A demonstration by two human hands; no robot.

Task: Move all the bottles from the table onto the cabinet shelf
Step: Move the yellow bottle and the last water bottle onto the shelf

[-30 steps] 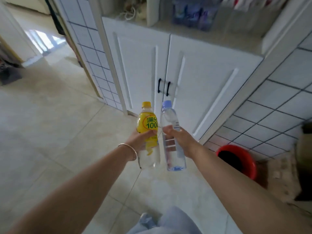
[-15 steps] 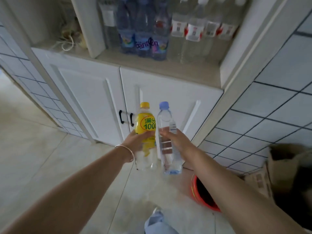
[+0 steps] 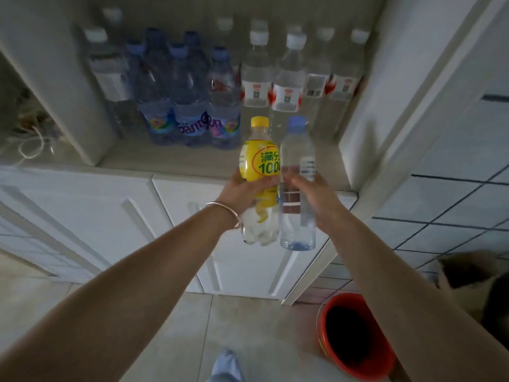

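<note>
Shelf: an open white cabinet shelf sits above two white panelled cabinet doors; its front strip is bare.
Stock, left: a cluster of blue-tinted plastic bottles with blue caps stands at the back of the shelf.
Stock, right: a row of clear plastic bottles with white caps and red-and-white labels stands just beside the blue ones.
Side bay: a coil of white cord lies past the white divider.
Room: pale tiled floor, grey-lined white wall tiles at right, a round red plastic bucket on the floor near the cabinet's corner.
Left hand: arm outstretched, silver bangle at my wrist, fingers wrapped round the clear bottle with the yellow cap and yellow label, held upright.
Right hand: arm outstretched, fingers gripping the clear water bottle with the pale blue cap, upright.
Bottle position: both bottles touch side by side, in the air just in front of the shelf's edge, not resting on it.
</note>
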